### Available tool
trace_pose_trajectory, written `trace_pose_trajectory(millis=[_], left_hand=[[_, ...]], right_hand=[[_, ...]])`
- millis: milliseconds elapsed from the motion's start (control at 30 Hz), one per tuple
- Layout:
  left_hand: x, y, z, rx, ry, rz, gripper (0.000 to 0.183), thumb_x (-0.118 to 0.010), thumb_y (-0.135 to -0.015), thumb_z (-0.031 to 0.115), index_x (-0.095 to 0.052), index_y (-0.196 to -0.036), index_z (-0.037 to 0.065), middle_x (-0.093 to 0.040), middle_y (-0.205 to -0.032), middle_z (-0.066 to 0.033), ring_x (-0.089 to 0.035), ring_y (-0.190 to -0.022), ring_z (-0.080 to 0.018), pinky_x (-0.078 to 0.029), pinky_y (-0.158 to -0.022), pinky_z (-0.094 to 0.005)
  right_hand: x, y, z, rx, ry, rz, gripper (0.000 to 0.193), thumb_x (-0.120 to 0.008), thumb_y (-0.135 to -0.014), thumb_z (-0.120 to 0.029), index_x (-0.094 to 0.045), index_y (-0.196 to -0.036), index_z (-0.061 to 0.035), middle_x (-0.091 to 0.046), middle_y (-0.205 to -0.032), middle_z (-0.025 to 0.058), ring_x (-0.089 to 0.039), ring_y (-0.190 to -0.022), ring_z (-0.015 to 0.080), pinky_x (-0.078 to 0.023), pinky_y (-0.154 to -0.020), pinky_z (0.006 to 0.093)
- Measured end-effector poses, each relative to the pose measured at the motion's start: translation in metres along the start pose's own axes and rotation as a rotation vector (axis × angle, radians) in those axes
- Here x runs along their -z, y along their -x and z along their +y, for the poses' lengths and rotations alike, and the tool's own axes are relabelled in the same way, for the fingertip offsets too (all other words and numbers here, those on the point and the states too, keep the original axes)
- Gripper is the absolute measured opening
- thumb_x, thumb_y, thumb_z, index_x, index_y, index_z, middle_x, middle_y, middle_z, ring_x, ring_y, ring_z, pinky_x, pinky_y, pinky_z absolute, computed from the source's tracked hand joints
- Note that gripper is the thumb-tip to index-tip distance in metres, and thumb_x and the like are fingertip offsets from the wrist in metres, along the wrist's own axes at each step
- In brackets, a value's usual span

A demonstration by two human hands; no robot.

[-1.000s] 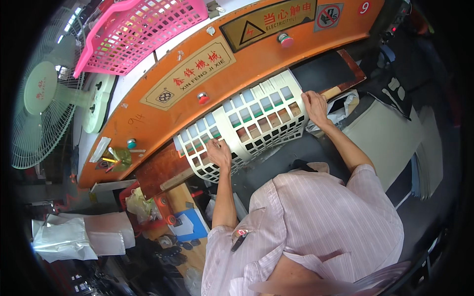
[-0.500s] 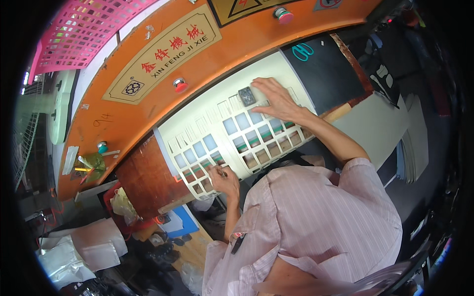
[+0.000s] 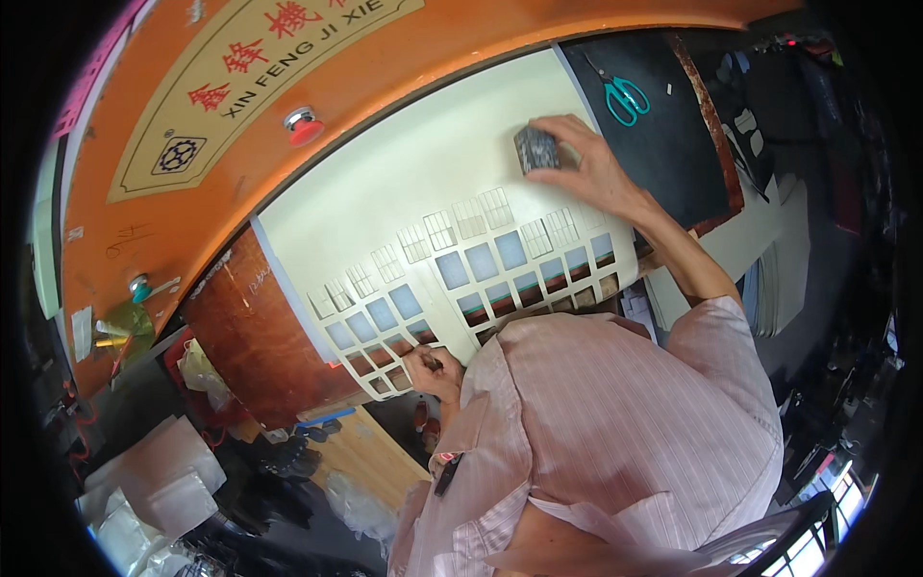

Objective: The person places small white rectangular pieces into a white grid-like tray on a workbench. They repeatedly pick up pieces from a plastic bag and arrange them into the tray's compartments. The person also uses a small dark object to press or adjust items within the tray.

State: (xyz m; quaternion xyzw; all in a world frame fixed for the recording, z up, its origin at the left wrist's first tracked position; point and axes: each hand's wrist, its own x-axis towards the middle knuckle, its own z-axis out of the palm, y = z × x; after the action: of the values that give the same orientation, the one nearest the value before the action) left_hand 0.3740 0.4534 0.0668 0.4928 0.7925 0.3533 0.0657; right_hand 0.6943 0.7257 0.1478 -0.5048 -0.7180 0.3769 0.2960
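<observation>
A dark, speckled rectangular block (image 3: 536, 151) is gripped between the thumb and fingers of my right hand (image 3: 588, 163), over the blank upper part of a cream sheet (image 3: 385, 173). Rows of rectangular openings run along the sheet's near side, with narrow cut outlines (image 3: 468, 218) just above them. My left hand (image 3: 435, 371) is at the near edge, left of the middle, its fingers curled against the grid of openings. What it pinches is too small to make out.
An orange machine panel (image 3: 385, 72) with a red button (image 3: 303, 126) runs along the far side. Teal-handled scissors (image 3: 625, 100) lie on a black surface to the right. A reddish-brown board (image 3: 255, 327) sits left of the sheet. Crumpled bags (image 3: 173, 481) are at lower left.
My right hand has carried the block away from the cut outlines, toward the sheet's far blank area. The view has shifted, bringing the scissors fully into sight. My left hand stays at the near edge.
</observation>
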Motion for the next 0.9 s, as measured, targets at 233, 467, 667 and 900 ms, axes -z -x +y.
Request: trace_pose_trajectory(millis=[233,467,667,900], left_hand=[[0.001,-0.007,0.005,-0.016,0.042,0.004,0.007,-0.061,-0.081,-0.006,-0.060,-0.085,0.001,-0.047,-0.074,-0.0059,-0.041,-0.060,-0.0173,-0.035,-0.054,-0.0324],[-0.008,-0.014,0.005,-0.122,0.065,0.111,0.006,-0.062,-0.082,-0.005,-0.060,-0.083,0.001,-0.048,-0.072,-0.0070,-0.045,-0.058,-0.0190,-0.040,-0.053,-0.0332],[-0.013,-0.027,0.002,-0.235,0.058,0.189,0.007,-0.061,-0.080,-0.003,-0.059,-0.080,0.003,-0.049,-0.071,-0.0077,-0.048,-0.056,-0.0208,-0.043,-0.052,-0.0351],[-0.023,-0.032,-0.005,-0.263,0.118,0.209,0.004,-0.061,-0.079,0.003,-0.060,-0.083,0.003,-0.051,-0.076,-0.0088,-0.052,-0.062,-0.0257,-0.044,-0.060,-0.0403]], right_hand=[[-0.025,0.030,0.002,0.154,0.191,-0.167,0.064,-0.083,-0.083,-0.025,-0.056,-0.135,0.0023,-0.060,-0.133,0.0176,-0.054,-0.127,0.0365,-0.049,-0.107,0.0446],[-0.022,0.033,0.008,0.251,0.238,-0.125,0.068,-0.084,-0.083,-0.026,-0.056,-0.138,0.0030,-0.060,-0.137,0.0185,-0.054,-0.127,0.0380,-0.048,-0.109,0.0457],[-0.020,0.052,-0.010,0.265,0.260,0.149,0.066,-0.084,-0.084,-0.023,-0.056,-0.136,0.0050,-0.060,-0.136,0.0196,-0.052,-0.129,0.0376,-0.046,-0.109,0.0437],[0.039,0.112,-0.061,0.321,0.001,0.883,0.012,-0.071,-0.099,-0.010,-0.066,-0.096,0.0008,-0.061,-0.083,0.0075,-0.059,-0.072,0.0173,-0.050,-0.067,0.0308]])
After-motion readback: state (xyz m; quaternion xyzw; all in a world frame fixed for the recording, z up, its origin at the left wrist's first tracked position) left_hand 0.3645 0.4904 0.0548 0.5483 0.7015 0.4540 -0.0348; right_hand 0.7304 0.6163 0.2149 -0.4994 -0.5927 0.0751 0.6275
